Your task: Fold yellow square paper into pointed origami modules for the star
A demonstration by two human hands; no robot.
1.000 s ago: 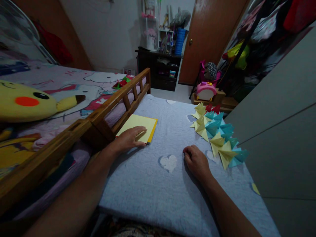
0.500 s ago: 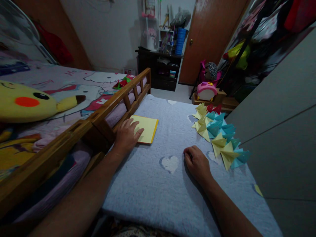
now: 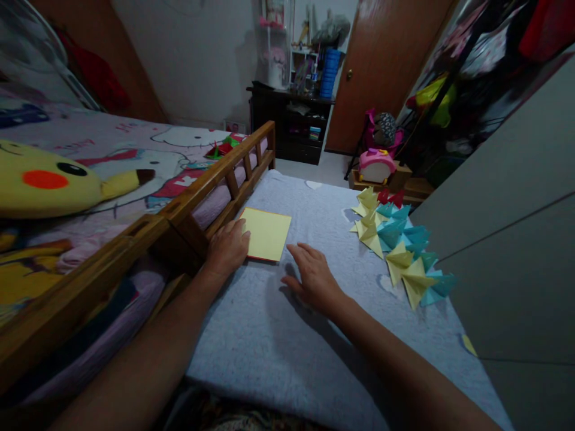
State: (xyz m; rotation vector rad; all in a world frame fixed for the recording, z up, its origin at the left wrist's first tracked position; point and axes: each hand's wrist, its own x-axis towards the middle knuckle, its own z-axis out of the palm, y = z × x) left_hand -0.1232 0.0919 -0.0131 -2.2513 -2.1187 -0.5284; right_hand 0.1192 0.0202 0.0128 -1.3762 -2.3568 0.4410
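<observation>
A stack of yellow square paper [image 3: 268, 234] lies on a pale blue quilted mat [image 3: 287, 335] beside a wooden bed rail [image 3: 211, 182]. My left hand [image 3: 228, 246] rests at the stack's left edge, fingers loosely curled against it. My right hand [image 3: 313, 277] hovers flat over the mat just right of the stack, fingers spread and holding nothing. A row of folded paper pieces [image 3: 398, 246] in yellow, teal and red lies along the mat's right side.
A grey cabinet wall [image 3: 516, 239] borders the mat on the right. A bed with a yellow plush toy [image 3: 54, 182] is on the left. A dark dresser [image 3: 291, 123], a brown door [image 3: 386, 72] and a pink toy [image 3: 376, 164] stand at the back.
My right hand has opened and moved left from near the folded pieces toward the yellow stack. My left hand slid off the top of the stack to its left edge.
</observation>
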